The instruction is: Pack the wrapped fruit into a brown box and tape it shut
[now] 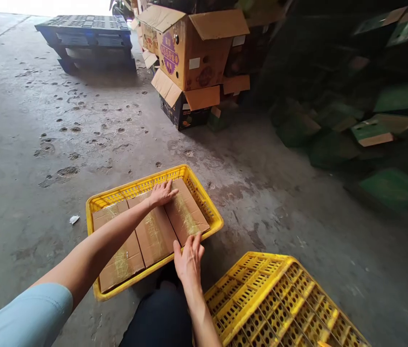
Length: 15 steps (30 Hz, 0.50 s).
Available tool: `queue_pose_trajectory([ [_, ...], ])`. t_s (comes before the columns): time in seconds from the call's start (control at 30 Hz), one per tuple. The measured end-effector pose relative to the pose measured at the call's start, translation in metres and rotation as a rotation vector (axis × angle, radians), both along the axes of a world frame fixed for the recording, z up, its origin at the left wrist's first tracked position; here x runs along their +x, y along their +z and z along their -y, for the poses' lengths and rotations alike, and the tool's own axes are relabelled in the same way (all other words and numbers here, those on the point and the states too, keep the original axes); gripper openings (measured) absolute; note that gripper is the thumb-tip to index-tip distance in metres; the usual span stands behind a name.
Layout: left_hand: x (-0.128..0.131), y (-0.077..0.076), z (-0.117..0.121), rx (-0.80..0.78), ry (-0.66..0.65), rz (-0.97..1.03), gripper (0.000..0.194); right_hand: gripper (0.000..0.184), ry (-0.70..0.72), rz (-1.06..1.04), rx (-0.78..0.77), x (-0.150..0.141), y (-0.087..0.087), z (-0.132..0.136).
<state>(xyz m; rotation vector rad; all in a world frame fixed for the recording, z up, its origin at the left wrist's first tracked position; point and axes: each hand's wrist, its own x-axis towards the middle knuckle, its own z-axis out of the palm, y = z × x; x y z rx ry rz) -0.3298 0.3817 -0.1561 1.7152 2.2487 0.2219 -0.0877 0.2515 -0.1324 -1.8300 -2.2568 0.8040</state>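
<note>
A yellow plastic crate [91,226] stands on the floor before me, with three taped cardboard boxes side by side in it. My left hand [164,193] rests on top at the far side, fingers spread, near the seam between the middle box [153,231] and the right box [185,212]. At the near rim, my right hand [189,255] has its fingertips at the right box's near edge, thumb held apart. Part of the left box [117,260] is hidden under my left forearm. Neither hand is closed around anything.
A second yellow crate [279,308] lies bottom-up at my right. Open cardboard cartons [204,53] are stacked ahead, with blue pallets [88,38] at the far left. Green cartons [395,188] lie in shadow on the right. Pits mark the concrete floor [81,120].
</note>
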Motion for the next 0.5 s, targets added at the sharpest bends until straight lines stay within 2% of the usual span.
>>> queue_pose_trajectory([
  [0.13,0.019,-0.012,0.027,-0.004,-0.024,-0.085,0.095,0.078,0.129,0.121,0.078,0.001,0.012,0.005],
  [0.3,0.039,-0.021,0.055,0.044,-0.138,-0.133,0.104,0.071,0.194,0.169,0.067,0.003,0.020,-0.005],
  [0.4,0.048,-0.011,0.057,0.002,-0.144,-0.072,0.103,0.077,0.216,0.171,-0.008,-0.001,0.029,-0.015],
  [0.5,0.059,0.008,0.057,-0.072,-0.085,0.012,0.101,0.077,0.205,0.135,-0.141,0.001,0.045,-0.022],
])
